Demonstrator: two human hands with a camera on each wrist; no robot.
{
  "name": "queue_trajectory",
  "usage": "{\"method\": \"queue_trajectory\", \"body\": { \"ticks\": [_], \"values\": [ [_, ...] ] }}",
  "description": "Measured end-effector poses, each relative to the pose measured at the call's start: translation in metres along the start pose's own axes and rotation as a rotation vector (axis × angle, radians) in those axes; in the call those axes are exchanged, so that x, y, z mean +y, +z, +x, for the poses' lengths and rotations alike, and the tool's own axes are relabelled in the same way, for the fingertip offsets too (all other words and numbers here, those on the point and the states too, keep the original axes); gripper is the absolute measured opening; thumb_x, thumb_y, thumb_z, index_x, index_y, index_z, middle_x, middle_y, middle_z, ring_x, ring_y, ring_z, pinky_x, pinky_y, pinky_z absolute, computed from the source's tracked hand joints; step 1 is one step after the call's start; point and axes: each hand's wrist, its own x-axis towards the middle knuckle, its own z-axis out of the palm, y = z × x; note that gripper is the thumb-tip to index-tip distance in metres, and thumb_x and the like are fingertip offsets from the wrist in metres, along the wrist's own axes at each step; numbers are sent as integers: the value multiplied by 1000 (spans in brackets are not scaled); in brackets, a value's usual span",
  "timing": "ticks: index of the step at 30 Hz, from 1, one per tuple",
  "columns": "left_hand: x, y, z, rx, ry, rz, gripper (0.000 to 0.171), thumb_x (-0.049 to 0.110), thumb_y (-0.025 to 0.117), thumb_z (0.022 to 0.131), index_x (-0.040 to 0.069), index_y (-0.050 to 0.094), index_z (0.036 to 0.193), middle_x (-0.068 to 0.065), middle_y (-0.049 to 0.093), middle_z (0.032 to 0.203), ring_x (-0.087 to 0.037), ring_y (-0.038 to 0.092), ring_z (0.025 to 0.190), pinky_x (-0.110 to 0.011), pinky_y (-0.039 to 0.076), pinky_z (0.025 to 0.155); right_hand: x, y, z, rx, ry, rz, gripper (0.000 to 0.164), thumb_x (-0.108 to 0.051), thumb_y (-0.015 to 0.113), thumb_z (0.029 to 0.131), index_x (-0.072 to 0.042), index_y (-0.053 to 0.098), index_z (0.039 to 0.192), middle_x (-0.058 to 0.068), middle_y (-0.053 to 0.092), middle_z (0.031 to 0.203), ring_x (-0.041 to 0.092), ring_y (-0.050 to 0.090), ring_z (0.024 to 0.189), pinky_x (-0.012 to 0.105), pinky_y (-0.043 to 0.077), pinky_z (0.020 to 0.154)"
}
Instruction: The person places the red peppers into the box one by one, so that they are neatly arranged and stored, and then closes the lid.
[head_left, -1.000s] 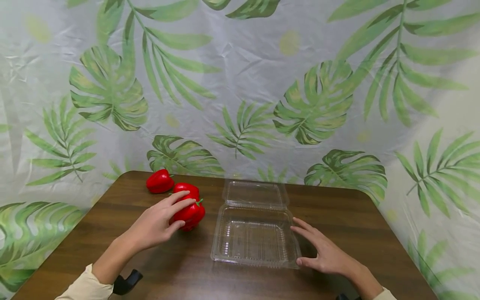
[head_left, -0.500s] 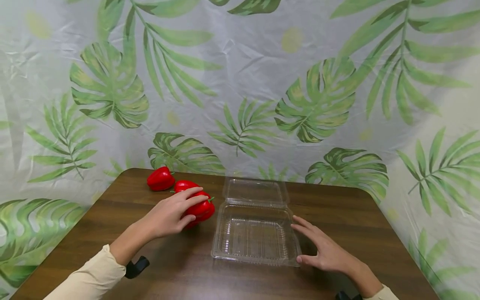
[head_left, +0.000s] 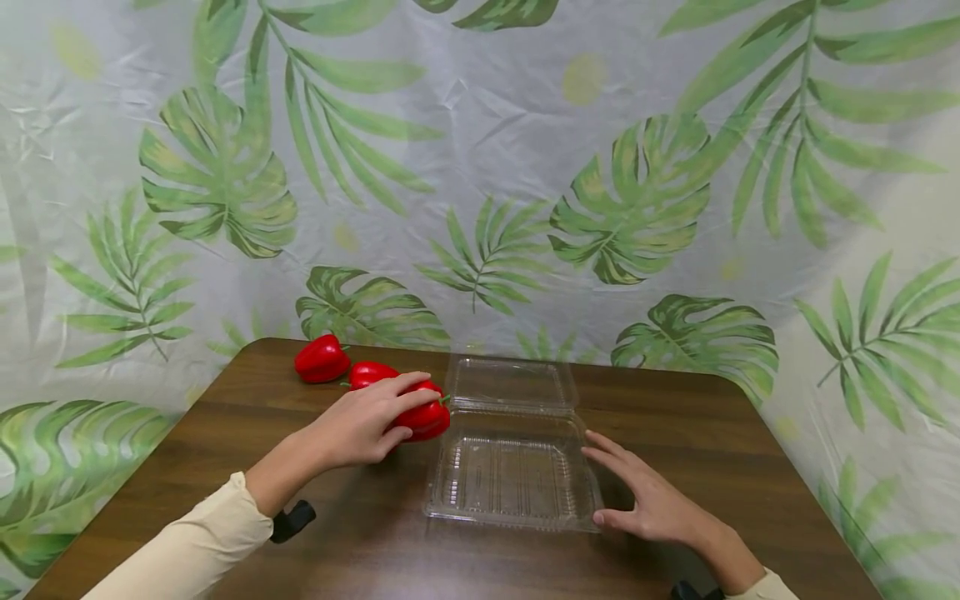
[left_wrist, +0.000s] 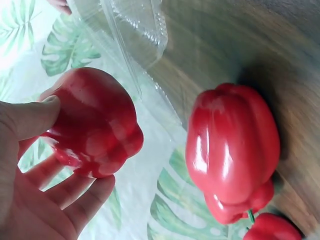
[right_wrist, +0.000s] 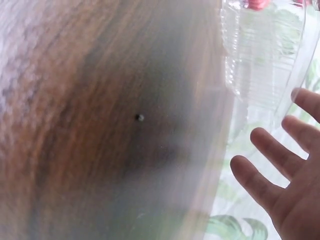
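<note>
A red bell pepper (head_left: 426,418) with a green stem is gripped by my left hand (head_left: 358,425), beside the left edge of a clear plastic clamshell box (head_left: 517,479). In the left wrist view this bell pepper (left_wrist: 95,120) sits between thumb and fingers, above the table. My right hand (head_left: 652,500) stands at the box's right side with fingers spread, fingertips at or near the rim; whether they touch it I cannot tell. The right wrist view shows the same hand (right_wrist: 300,185) with its fingers extended, holding nothing.
Another red bell pepper (head_left: 371,373) lies just behind my left hand, partly covered by it. A further bell pepper (head_left: 321,358) is at the table's back left. The box's lid (head_left: 513,383) lies folded back towards the leaf-patterned cloth (head_left: 480,150). The table (head_left: 360,533) is brown wood.
My left hand has carried the held bell pepper rightward, away from the other two, to the box's left edge. The right hand and the box stay where they were.
</note>
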Motion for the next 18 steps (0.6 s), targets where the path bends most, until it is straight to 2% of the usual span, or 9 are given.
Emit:
{"method": "queue_trajectory", "body": {
  "ticks": [6,14,18],
  "values": [
    [6,8,12,-35,28,-7,54,15,73,86,18,57,138,-12,51,148,-32,63,120,-47,56,93,1,0,1,-10,3,16,78,-33,79,82,-6,46,146,22,37,156,42,42,136,63,49,91],
    [16,16,23,-68,59,-4,54,17,72,88,21,55,139,-11,50,149,-29,61,123,-44,60,82,1,0,1,-22,13,19,78,-35,78,82,-8,45,147,19,36,157,41,41,137,62,49,92],
    [19,20,27,-80,75,0,54,18,71,89,21,54,140,-10,49,150,-29,59,128,-44,60,81,1,0,1,-17,11,16,78,-35,78,82,-10,45,148,18,36,158,40,41,137,61,49,92]
  ]
}}
